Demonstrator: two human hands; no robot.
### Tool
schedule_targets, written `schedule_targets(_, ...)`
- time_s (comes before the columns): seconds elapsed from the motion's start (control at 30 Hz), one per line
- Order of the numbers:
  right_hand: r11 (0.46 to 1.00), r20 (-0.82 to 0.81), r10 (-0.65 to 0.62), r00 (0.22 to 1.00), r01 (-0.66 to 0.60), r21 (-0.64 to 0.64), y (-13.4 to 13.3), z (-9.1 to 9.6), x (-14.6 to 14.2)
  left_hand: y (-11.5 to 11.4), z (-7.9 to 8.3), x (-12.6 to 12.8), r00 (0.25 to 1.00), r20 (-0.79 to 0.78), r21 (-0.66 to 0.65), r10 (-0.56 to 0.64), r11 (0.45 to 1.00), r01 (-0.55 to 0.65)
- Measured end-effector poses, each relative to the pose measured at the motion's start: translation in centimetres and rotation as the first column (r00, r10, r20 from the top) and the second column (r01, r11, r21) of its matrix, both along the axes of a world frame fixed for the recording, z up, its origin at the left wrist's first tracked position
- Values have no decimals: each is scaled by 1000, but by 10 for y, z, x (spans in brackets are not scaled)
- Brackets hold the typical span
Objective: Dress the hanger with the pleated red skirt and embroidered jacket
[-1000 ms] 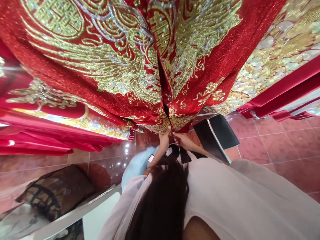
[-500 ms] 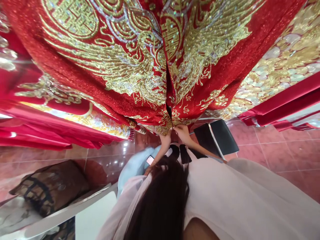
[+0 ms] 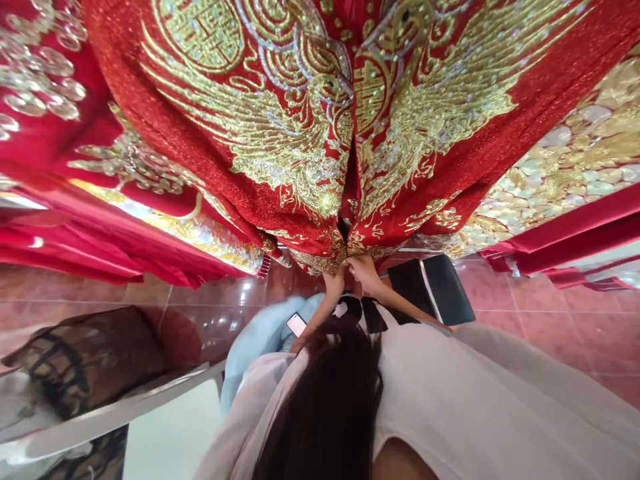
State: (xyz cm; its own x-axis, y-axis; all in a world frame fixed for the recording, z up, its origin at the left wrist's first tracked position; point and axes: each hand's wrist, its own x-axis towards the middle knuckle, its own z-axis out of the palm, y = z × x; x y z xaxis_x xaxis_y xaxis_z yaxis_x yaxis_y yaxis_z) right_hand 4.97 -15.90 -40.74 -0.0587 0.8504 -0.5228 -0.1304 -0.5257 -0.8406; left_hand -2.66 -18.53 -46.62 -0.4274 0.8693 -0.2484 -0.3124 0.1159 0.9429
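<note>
Pinching the lower edge of the red garment (image 3: 300,160), spread towards twelve o'clock, with left hand (image 3: 334,279) and right hand (image 3: 363,271); showing brown bag (image 3: 107,357) at eight o'clock.

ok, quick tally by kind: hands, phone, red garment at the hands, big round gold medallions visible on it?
Hands, left hand and right hand: 2
Phone: 1
Red garment: 1
Round medallions: 2
Total: 6
</note>
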Motion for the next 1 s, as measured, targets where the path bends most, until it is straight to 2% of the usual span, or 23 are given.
schedule_targets(0.27,996,-52,-91,995,91,-3,6,17,-7,5,-4,7,997,-13,12,-75,997,76)
schedule_targets(0.4,993,-130,-117,985,114,-27,10,43,-3,3,-9,10,991,-40,30,-127,991,128)
schedule_targets(0.6,983,-290,-68,955,14,-183,22,89,5,10,-18,7,981,-107,-1,-160,987,160)
schedule_targets(0.67,974,-338,-45,940,-35,-226,27,116,8,11,-19,5,975,-136,-13,-176,984,176)
schedule_targets(0.73,971,-400,20,916,-113,-211,30,159,14,11,-18,2,965,-171,-23,-199,980,198)
schedule_targets(0.8,979,-453,133,881,-188,-78,30,217,23,11,-16,0,952,-210,-35,-222,975,220)
schedule_targets(0.87,979,-482,201,853,-163,120,26,274,31,11,-12,-2,936,-251,-46,-245,969,241)
schedule_targets(0.9,971,-464,236,854,-183,156,24,296,34,11,-10,-2,928,-270,-51,-257,966,253)
schedule_targets(0.93,958,-467,271,842,-189,214,24,311,35,11,-8,-2,919,-287,-57,-270,963,265)
schedule_targets(1.0,941,-468,313,827,-203,271,28,318,34,12,-4,-4,900,-317,-69,-299,954,292)
